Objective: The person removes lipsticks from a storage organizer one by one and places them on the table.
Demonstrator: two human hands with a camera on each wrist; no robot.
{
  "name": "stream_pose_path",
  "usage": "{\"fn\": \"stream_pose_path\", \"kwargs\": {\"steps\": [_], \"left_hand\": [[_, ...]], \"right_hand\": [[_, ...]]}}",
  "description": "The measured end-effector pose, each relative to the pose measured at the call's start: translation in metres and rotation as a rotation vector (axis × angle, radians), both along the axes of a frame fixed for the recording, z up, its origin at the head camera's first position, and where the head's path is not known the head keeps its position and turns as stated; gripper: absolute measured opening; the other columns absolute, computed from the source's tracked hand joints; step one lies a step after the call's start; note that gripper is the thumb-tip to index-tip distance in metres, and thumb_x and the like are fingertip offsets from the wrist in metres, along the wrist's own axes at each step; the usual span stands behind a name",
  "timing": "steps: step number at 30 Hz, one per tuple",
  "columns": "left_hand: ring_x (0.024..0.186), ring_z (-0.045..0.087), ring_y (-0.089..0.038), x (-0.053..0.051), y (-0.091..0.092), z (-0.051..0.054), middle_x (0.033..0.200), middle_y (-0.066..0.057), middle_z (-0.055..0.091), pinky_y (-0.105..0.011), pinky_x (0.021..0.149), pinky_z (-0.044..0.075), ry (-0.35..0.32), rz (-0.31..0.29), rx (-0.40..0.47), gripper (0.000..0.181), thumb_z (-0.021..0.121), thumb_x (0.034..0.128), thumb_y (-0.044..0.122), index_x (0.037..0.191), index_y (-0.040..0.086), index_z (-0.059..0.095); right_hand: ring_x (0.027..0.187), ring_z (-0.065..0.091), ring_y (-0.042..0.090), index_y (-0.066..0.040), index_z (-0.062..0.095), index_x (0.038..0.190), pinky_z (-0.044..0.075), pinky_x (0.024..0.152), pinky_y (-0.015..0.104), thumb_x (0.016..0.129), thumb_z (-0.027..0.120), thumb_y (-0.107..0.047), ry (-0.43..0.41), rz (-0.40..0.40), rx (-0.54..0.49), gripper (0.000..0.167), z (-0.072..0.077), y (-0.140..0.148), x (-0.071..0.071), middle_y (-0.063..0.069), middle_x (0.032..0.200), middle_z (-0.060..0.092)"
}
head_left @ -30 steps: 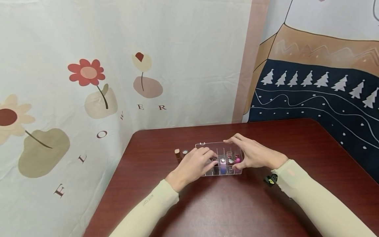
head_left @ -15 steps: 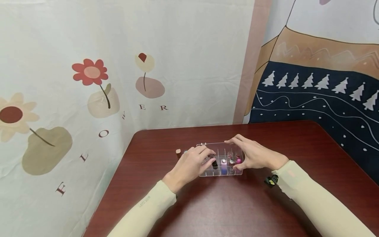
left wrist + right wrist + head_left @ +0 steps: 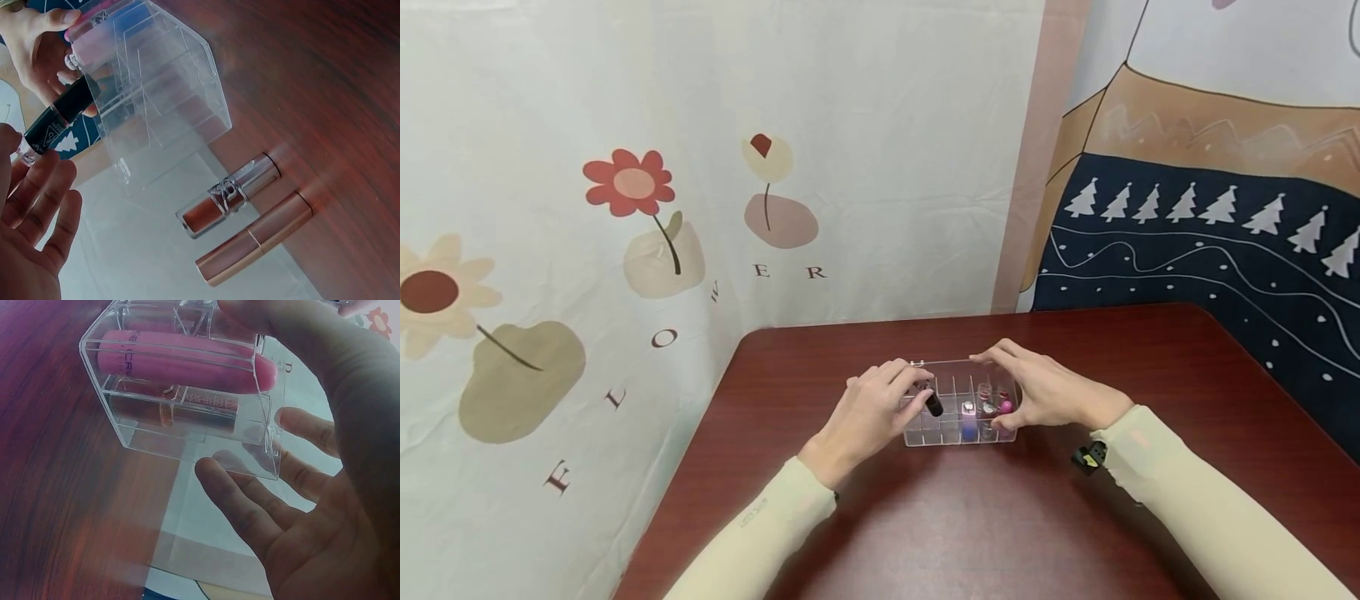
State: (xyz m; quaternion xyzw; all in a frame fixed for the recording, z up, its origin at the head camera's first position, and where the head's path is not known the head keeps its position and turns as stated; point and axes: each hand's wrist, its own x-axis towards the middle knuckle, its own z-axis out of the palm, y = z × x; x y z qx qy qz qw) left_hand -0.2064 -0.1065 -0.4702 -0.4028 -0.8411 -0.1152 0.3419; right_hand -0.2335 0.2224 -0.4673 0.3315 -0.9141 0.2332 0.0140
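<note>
My left hand [image 3: 867, 415] pinches a black lipstick-like tube [image 3: 62, 114] by its clear end, between thumb and fingers. The tube slants over the left compartments of a clear divided box [image 3: 931, 435], its black end close to the open top. My right hand [image 3: 1048, 390] holds the box's right end, thumb on the near side and fingers on the far side. Inside that end stand a pink tube [image 3: 181, 361], a darker tube with a gold band [image 3: 200, 415] and a pink-and-blue one [image 3: 968, 427]. The left compartments show no tubes.
Left of the box, a clear-and-brown lip gloss tube [image 3: 228, 195] and a rose-gold tube [image 3: 255, 240] stand on the table [image 3: 880, 533]; my left hand hides them in the head view. A printed cloth [image 3: 880, 167] hangs behind the table.
My left hand has drawn the black tube up out of a middle compartment and moved left with it, covering the tubes beside the box. My right hand stays on the box.
</note>
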Motion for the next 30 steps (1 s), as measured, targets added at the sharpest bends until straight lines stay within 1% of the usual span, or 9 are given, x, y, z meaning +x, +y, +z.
{"fn": "stream_pose_path", "kwargs": {"steps": [5,10,15,20,27,30], "left_hand": [[0.091,0.076,-0.015,-0.001,-0.005,0.002,0.110,0.002,0.081,-0.033,0.082,0.066,-0.008,-0.028,0.021,0.021,0.087,0.1059,0.019,0.125,0.013,0.081],[0.087,0.071,-0.014,0.000,-0.014,0.003,0.110,0.002,0.080,-0.032,0.083,0.064,-0.003,-0.025,0.025,0.021,0.086,0.1065,0.018,0.126,0.012,0.081],[0.084,0.066,-0.014,0.000,-0.026,0.003,0.106,0.001,0.079,-0.032,0.080,0.063,-0.003,-0.027,0.056,0.023,0.087,0.1042,0.015,0.125,0.009,0.080],[0.085,0.069,-0.013,0.002,-0.038,0.002,0.107,0.000,0.079,-0.032,0.079,0.062,-0.007,-0.022,0.081,0.024,0.089,0.1013,0.012,0.123,0.009,0.081],[0.084,0.074,-0.012,0.005,-0.052,0.003,0.108,-0.001,0.079,-0.032,0.081,0.063,-0.043,-0.001,0.101,0.021,0.085,0.1035,0.009,0.124,0.008,0.081],[0.084,0.074,-0.013,0.007,-0.058,0.004,0.110,-0.001,0.080,-0.034,0.081,0.063,-0.043,0.011,0.109,0.022,0.086,0.1034,0.009,0.125,0.008,0.081]], "right_hand": [[0.112,0.072,0.023,-0.014,0.060,0.165,0.066,0.095,0.045,0.081,0.108,-0.031,-0.002,-0.002,-0.001,0.099,-0.001,0.000,0.000,0.010,0.151,0.065],[0.115,0.072,0.023,-0.018,0.060,0.165,0.067,0.100,0.050,0.081,0.108,-0.034,-0.006,-0.011,0.004,0.099,-0.001,0.001,0.000,0.010,0.150,0.065],[0.114,0.073,0.021,-0.019,0.060,0.165,0.066,0.100,0.049,0.081,0.108,-0.034,-0.001,-0.017,0.006,0.098,-0.002,0.001,0.001,0.009,0.151,0.065],[0.115,0.072,0.021,-0.019,0.059,0.166,0.066,0.099,0.049,0.081,0.108,-0.034,-0.003,-0.018,0.010,0.099,-0.002,0.001,0.001,0.009,0.152,0.065],[0.117,0.072,0.022,-0.020,0.059,0.166,0.067,0.101,0.051,0.081,0.108,-0.035,-0.008,-0.024,0.010,0.099,-0.002,0.000,0.001,0.009,0.152,0.064],[0.116,0.072,0.022,-0.021,0.059,0.165,0.067,0.101,0.052,0.081,0.108,-0.036,-0.007,-0.022,0.009,0.099,-0.002,-0.001,0.000,0.010,0.151,0.065]]}}
